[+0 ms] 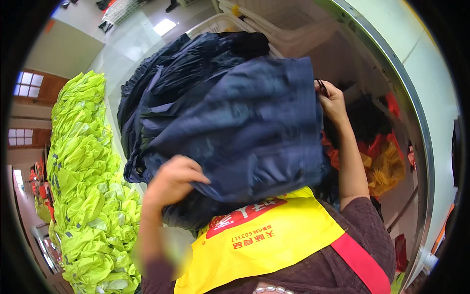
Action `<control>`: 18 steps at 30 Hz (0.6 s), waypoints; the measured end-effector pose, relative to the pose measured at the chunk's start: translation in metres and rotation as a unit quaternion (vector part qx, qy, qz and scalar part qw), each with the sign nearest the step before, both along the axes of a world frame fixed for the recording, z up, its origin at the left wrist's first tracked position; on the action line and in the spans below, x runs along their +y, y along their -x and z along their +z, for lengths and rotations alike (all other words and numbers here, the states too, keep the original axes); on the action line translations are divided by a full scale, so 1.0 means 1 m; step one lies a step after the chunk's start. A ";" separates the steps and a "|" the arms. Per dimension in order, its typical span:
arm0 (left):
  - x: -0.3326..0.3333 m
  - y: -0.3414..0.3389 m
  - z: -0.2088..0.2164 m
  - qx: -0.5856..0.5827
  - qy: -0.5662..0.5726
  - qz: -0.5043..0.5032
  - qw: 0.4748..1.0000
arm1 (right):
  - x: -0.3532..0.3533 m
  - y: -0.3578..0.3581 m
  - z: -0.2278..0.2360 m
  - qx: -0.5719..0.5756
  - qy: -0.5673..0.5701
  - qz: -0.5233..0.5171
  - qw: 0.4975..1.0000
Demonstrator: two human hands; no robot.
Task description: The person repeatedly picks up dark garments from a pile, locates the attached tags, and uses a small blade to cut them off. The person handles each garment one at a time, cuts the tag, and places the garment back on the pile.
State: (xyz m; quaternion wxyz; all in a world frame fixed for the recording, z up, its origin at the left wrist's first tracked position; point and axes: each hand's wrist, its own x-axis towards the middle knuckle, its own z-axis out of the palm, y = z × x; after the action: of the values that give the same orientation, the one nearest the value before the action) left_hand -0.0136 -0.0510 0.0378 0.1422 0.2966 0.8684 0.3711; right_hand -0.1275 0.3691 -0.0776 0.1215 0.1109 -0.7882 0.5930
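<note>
A navy blue garment (245, 122) of thin cloth is stretched out in front of me, its straight hemmed edge toward the right. My left hand (177, 180) is closed on its near left part, thumb and finger pinching the cloth; motion blurs this hand a little. At the far right corner of the hem, my right hand (334, 102) is closed around a thin dark pronged tool (321, 88), too small to name surely. Whether those fingers also grip the cloth is hidden. Behind and under the garment lies a heap of dark navy garments (196, 63).
A long pile of neon yellow-green garments (90, 186) runs along the left side. White plastic crates (223, 22) stand at the far side. To the right, a metal-edged table (416, 98) curves past, with orange and red cloth (384, 169) lower down beside my right arm.
</note>
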 end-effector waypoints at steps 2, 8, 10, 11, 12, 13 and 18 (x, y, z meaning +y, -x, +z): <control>0.019 -0.027 -0.022 -0.019 0.070 -0.032 0.997 | 0.004 0.001 -0.019 -0.073 0.078 0.036 0.994; 0.030 -0.011 0.005 -0.086 0.115 -0.099 0.985 | -0.003 -0.026 0.011 -0.266 0.126 -0.007 0.956; 0.037 0.001 0.018 -0.129 0.127 -0.144 0.973 | -0.007 -0.032 0.012 -0.307 0.121 0.018 0.944; 0.040 0.008 0.016 -0.124 0.106 -0.162 0.973 | -0.009 -0.036 0.012 -0.306 0.108 0.038 0.945; 0.047 0.015 0.016 -0.154 0.085 -0.129 0.976 | -0.013 -0.037 0.014 -0.281 0.094 0.048 0.954; 0.059 0.021 0.018 -0.184 0.064 -0.096 0.976 | -0.016 -0.039 0.017 -0.257 0.080 0.058 0.961; 0.131 0.044 -0.003 -0.118 -0.062 0.073 0.988 | -0.036 -0.041 0.042 -0.221 0.141 0.022 0.965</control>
State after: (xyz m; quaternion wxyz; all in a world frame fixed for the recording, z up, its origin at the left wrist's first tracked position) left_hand -0.0579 0.0803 0.0352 0.1978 0.1944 0.8401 0.4662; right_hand -0.0869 0.3334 -0.0356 -0.0545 -0.0234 -0.7009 0.7108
